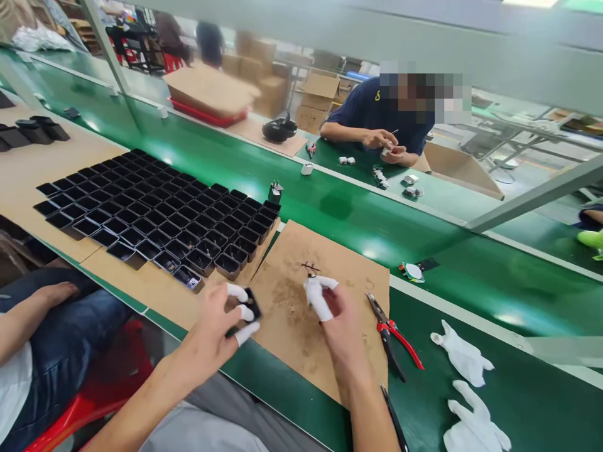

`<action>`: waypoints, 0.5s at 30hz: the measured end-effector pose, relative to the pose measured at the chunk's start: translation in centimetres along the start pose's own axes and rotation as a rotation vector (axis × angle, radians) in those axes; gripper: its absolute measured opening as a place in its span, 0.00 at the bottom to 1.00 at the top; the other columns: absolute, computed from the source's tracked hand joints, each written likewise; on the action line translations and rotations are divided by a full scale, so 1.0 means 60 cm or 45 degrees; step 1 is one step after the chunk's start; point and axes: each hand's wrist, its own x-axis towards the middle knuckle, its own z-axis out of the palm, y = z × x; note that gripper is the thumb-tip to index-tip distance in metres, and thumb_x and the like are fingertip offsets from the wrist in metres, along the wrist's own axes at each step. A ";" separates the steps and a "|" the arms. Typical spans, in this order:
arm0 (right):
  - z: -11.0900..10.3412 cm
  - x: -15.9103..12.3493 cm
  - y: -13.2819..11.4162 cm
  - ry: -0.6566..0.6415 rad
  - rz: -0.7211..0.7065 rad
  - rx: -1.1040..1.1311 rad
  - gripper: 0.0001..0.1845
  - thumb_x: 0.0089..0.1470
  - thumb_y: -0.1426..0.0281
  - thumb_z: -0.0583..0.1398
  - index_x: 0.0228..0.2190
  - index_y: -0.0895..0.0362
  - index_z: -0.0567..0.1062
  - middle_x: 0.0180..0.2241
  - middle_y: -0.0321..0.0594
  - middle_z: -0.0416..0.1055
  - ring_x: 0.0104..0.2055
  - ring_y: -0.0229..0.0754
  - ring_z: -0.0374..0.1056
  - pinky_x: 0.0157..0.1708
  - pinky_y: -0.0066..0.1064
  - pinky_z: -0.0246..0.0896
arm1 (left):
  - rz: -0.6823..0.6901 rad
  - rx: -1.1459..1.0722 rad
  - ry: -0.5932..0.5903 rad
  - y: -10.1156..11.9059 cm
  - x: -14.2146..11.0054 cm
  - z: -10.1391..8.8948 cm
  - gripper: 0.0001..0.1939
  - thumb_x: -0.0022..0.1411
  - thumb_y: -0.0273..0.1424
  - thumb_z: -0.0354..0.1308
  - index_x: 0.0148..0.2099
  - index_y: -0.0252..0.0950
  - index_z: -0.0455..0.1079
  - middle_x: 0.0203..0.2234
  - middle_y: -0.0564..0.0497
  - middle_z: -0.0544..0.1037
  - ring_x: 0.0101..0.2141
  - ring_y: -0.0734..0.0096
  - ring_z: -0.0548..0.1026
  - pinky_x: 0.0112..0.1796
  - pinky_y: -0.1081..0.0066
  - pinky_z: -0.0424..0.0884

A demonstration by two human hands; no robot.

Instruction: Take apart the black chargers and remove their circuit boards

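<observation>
My left hand (217,323), with white finger covers on several fingertips, grips a small black plastic housing (253,304) at the near-left edge of the cardboard sheet (282,339). Over the middle of that sheet my right hand (336,307), also in white finger covers, is closed in a pinch. A small dark part with thin crosswise strips (311,267) shows at its fingertips; its kind is unclear. Beside the right hand lie pliers (390,329) with red and black handles. Rows of open black housings (155,213) stand to the left.
White gloves (464,355) lie at the right, with a dark pointed tool (393,417) nearer me. A round-topped part (414,271) and a black pronged adapter (275,191) rest on the green belt (339,204). Across it a co-worker (377,113) handles a small piece; another person's arm (28,314) is at left.
</observation>
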 end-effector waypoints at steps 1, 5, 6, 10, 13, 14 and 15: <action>-0.005 -0.005 -0.001 -0.005 0.013 0.055 0.27 0.75 0.45 0.59 0.56 0.52 0.82 0.47 0.51 0.87 0.46 0.55 0.83 0.47 0.47 0.80 | 0.028 -0.146 -0.126 0.007 0.002 0.002 0.08 0.75 0.24 0.63 0.50 0.43 0.78 0.56 0.43 0.74 0.57 0.54 0.77 0.58 0.55 0.77; -0.016 -0.022 -0.006 0.019 0.144 0.432 0.30 0.68 0.43 0.68 0.59 0.50 0.82 0.52 0.53 0.88 0.49 0.58 0.85 0.50 0.49 0.83 | -0.116 -0.425 -0.260 0.009 0.000 0.032 0.16 0.72 0.23 0.67 0.57 0.44 0.74 0.57 0.43 0.72 0.57 0.57 0.80 0.59 0.57 0.80; -0.015 -0.024 -0.007 0.035 0.194 0.566 0.31 0.63 0.44 0.73 0.58 0.50 0.83 0.54 0.53 0.87 0.52 0.59 0.85 0.52 0.50 0.83 | -0.173 -0.445 -0.206 0.006 -0.002 0.041 0.22 0.70 0.25 0.70 0.62 0.44 0.71 0.59 0.41 0.71 0.60 0.53 0.79 0.62 0.54 0.80; -0.009 -0.029 -0.017 0.102 0.251 0.815 0.30 0.50 0.50 0.82 0.50 0.48 0.87 0.53 0.50 0.89 0.56 0.62 0.86 0.54 0.50 0.84 | -0.295 -0.521 -0.137 0.001 -0.002 0.052 0.31 0.64 0.27 0.76 0.65 0.43 0.70 0.60 0.41 0.76 0.61 0.49 0.80 0.64 0.50 0.80; -0.010 -0.040 -0.028 0.079 0.154 0.817 0.26 0.52 0.49 0.81 0.49 0.46 0.89 0.49 0.48 0.90 0.55 0.63 0.86 0.52 0.51 0.86 | -0.296 -0.602 -0.132 0.012 0.005 0.039 0.29 0.63 0.26 0.77 0.63 0.44 0.73 0.59 0.43 0.82 0.61 0.49 0.81 0.64 0.52 0.79; -0.013 -0.046 -0.033 0.041 0.110 0.825 0.26 0.54 0.48 0.80 0.50 0.45 0.89 0.49 0.48 0.90 0.55 0.64 0.86 0.52 0.53 0.86 | -0.294 -0.633 -0.111 0.017 0.006 0.033 0.30 0.63 0.27 0.77 0.64 0.44 0.74 0.60 0.44 0.82 0.62 0.49 0.81 0.65 0.52 0.78; -0.017 -0.051 -0.038 0.003 0.058 0.838 0.27 0.54 0.47 0.80 0.51 0.45 0.89 0.49 0.49 0.90 0.55 0.66 0.86 0.52 0.55 0.87 | -0.293 -0.669 -0.091 0.022 0.007 0.026 0.30 0.64 0.27 0.77 0.65 0.45 0.74 0.60 0.43 0.82 0.62 0.49 0.80 0.66 0.51 0.77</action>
